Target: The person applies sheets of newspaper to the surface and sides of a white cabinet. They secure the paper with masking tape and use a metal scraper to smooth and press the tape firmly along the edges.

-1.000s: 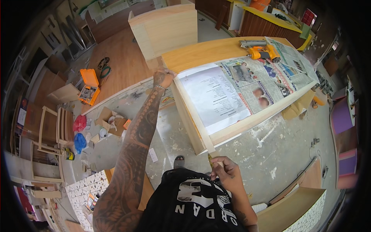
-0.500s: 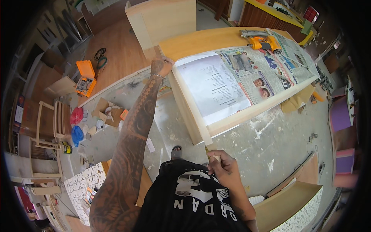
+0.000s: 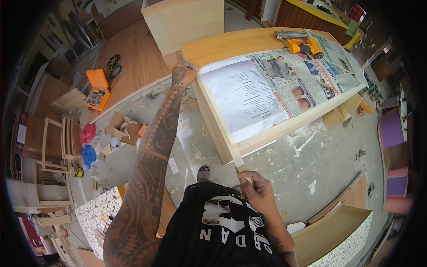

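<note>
A long pale wooden strip (image 3: 217,113) lies along the left edge of the newspaper-covered panel (image 3: 209,39). My left hand (image 3: 184,73) is closed at the panel's far left corner, its fingers pressed together on the strip's far end. My right hand (image 3: 257,190) pinches the strip's near end, which sticks out past the panel's near left corner. A small yellowish piece shows beside the right fingers; I cannot make out what it is. White printed paper (image 3: 240,98) and newspaper (image 3: 307,75) cover the panel top. An orange nail gun (image 3: 304,46) rests on the newspaper.
A pale wooden box (image 3: 184,26) stands beyond the panel. On the left are an open orange case (image 3: 98,91), a cardboard box (image 3: 124,129) and coloured bags (image 3: 88,155). A speckled-sided trough (image 3: 333,238) sits at the lower right, with purple panels (image 3: 393,129) beyond.
The panel and surroundings sit slightly higher and further left in view. Both hands keep their grips, and the strip's near end stands slightly more clear of the right fingers.
</note>
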